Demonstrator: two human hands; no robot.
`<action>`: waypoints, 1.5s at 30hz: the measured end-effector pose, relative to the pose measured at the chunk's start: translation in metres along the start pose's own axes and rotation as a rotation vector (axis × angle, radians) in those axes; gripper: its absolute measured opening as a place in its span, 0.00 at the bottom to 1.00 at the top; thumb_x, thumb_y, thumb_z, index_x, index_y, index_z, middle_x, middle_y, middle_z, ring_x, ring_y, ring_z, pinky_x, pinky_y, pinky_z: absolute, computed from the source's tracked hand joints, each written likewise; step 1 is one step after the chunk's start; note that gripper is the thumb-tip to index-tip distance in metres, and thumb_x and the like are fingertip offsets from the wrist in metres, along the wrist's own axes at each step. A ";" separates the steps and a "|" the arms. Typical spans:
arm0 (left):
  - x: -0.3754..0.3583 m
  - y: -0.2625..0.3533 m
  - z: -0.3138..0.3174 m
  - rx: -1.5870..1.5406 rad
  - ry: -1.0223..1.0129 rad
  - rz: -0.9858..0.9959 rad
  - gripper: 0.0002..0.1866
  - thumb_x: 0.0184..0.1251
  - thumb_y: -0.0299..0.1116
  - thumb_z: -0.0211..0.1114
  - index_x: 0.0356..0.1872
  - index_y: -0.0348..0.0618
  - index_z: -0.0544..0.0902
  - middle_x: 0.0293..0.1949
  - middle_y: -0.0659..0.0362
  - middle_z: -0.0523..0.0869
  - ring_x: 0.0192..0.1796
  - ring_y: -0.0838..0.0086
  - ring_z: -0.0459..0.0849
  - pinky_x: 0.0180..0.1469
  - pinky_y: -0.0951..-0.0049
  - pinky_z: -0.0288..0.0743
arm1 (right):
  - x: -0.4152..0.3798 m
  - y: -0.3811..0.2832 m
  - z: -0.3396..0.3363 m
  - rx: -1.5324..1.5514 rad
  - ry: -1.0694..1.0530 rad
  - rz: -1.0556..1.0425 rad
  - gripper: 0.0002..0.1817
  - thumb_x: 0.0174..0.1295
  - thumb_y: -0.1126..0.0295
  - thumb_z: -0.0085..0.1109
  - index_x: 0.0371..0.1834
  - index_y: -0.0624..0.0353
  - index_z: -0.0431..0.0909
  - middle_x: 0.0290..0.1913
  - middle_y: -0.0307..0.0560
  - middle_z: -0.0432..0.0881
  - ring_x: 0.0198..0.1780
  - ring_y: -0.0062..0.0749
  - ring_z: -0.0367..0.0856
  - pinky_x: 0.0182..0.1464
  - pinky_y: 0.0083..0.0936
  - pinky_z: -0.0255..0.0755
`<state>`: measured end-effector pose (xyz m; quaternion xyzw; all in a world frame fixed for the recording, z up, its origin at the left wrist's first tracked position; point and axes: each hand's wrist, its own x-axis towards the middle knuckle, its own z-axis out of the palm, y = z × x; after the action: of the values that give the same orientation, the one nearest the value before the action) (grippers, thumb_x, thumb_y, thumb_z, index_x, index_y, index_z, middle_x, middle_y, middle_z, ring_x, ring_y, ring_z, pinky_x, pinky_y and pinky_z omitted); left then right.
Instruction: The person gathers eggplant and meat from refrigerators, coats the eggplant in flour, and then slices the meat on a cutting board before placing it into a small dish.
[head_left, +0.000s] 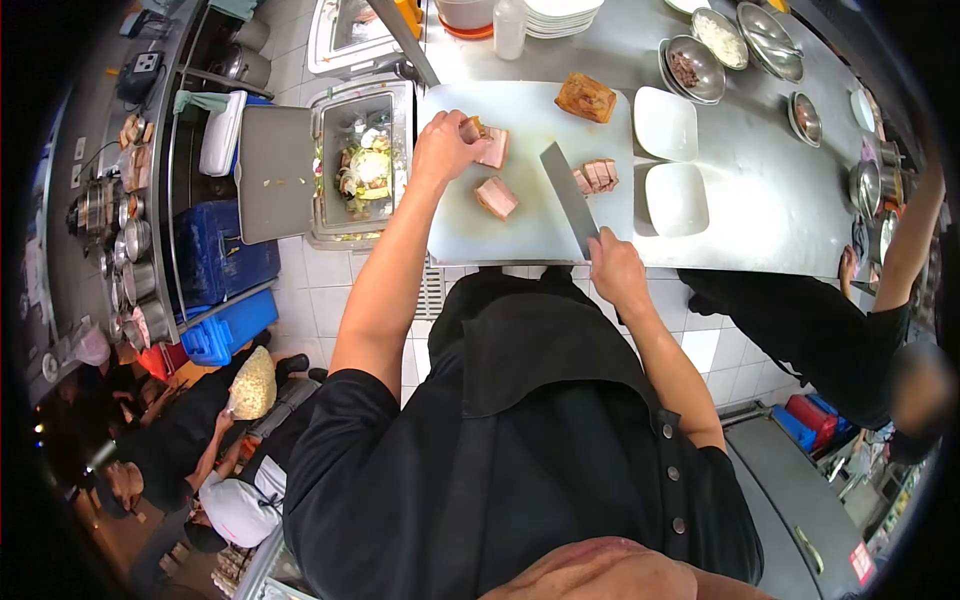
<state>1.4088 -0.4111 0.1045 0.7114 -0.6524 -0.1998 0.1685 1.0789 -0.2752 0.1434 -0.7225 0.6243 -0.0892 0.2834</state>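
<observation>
Meat (493, 151) in left hand (446, 150), one knife (567, 200) in right hand (617, 270), one board (530, 115)

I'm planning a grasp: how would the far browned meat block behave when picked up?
The browned meat block may feel slippery, since its surface looks glossy. It probably won't roll, being blocky and lying flat on the cutting board. It may give slightly; a cut piece nearby shows pale, fatty-looking layers.

Meat (496, 197) on cutting board (530, 235) (dishes (677, 200) to its right)
</observation>
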 end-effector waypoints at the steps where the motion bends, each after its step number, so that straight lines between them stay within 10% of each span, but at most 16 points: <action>1: -0.001 -0.002 0.003 -0.036 0.016 -0.009 0.27 0.54 0.44 0.81 0.54 0.40 0.88 0.51 0.48 0.88 0.55 0.50 0.88 0.59 0.53 0.83 | 0.005 -0.003 -0.001 0.014 0.009 -0.030 0.12 0.76 0.66 0.57 0.41 0.66 0.75 0.30 0.72 0.84 0.37 0.74 0.84 0.43 0.63 0.76; 12: -0.027 -0.011 -0.029 0.109 0.063 -0.269 0.29 0.56 0.47 0.79 0.57 0.43 0.87 0.55 0.49 0.87 0.59 0.52 0.87 0.60 0.52 0.82 | 0.054 -0.044 0.007 -0.048 -0.124 -0.100 0.12 0.77 0.65 0.55 0.42 0.65 0.74 0.31 0.71 0.85 0.39 0.72 0.85 0.45 0.61 0.78; 16: -0.008 -0.023 -0.009 0.234 -0.022 0.011 0.32 0.59 0.42 0.79 0.67 0.50 0.84 0.69 0.54 0.82 0.71 0.54 0.80 0.71 0.49 0.74 | 0.040 -0.031 -0.001 0.093 0.025 -0.107 0.13 0.78 0.64 0.54 0.44 0.66 0.75 0.33 0.72 0.84 0.39 0.75 0.83 0.45 0.64 0.75; 18: 0.002 -0.015 0.009 0.519 0.197 0.630 0.31 0.60 0.39 0.77 0.67 0.51 0.83 0.71 0.58 0.81 0.75 0.57 0.75 0.73 0.46 0.71 | 0.026 -0.022 -0.012 0.127 0.028 -0.037 0.13 0.78 0.64 0.55 0.44 0.66 0.75 0.33 0.73 0.84 0.38 0.75 0.82 0.44 0.63 0.74; 21: 0.026 -0.014 0.027 0.511 0.115 0.896 0.30 0.59 0.38 0.77 0.66 0.51 0.84 0.68 0.59 0.83 0.74 0.58 0.75 0.71 0.46 0.73 | 0.010 -0.009 -0.025 0.177 0.042 0.054 0.14 0.78 0.64 0.56 0.42 0.67 0.74 0.32 0.73 0.83 0.38 0.77 0.81 0.41 0.62 0.72; 24: 0.031 0.015 0.011 0.333 -0.298 0.637 0.29 0.59 0.43 0.78 0.63 0.48 0.85 0.61 0.57 0.86 0.69 0.59 0.78 0.68 0.48 0.74 | -0.004 0.001 -0.025 0.184 0.066 0.109 0.13 0.77 0.66 0.57 0.40 0.68 0.74 0.30 0.73 0.82 0.37 0.78 0.80 0.39 0.62 0.71; 31: -0.020 0.059 0.038 0.261 -0.233 0.330 0.33 0.56 0.57 0.80 0.54 0.41 0.86 0.50 0.54 0.88 0.61 0.60 0.82 0.63 0.55 0.75 | 0.004 -0.007 0.001 0.109 0.118 0.116 0.12 0.77 0.66 0.56 0.42 0.66 0.74 0.30 0.75 0.82 0.37 0.78 0.82 0.41 0.65 0.73; 45: -0.029 0.019 0.048 0.044 -0.073 0.375 0.19 0.60 0.42 0.79 0.48 0.43 0.89 0.48 0.56 0.90 0.57 0.59 0.85 0.62 0.56 0.80 | 0.050 -0.033 0.024 -0.107 0.031 -0.009 0.11 0.77 0.68 0.54 0.44 0.68 0.74 0.31 0.71 0.85 0.35 0.73 0.84 0.41 0.61 0.77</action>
<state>1.3666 -0.3827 0.0747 0.5733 -0.7833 -0.1761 0.1633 1.1290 -0.3133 0.1296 -0.7381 0.6291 -0.0679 0.2342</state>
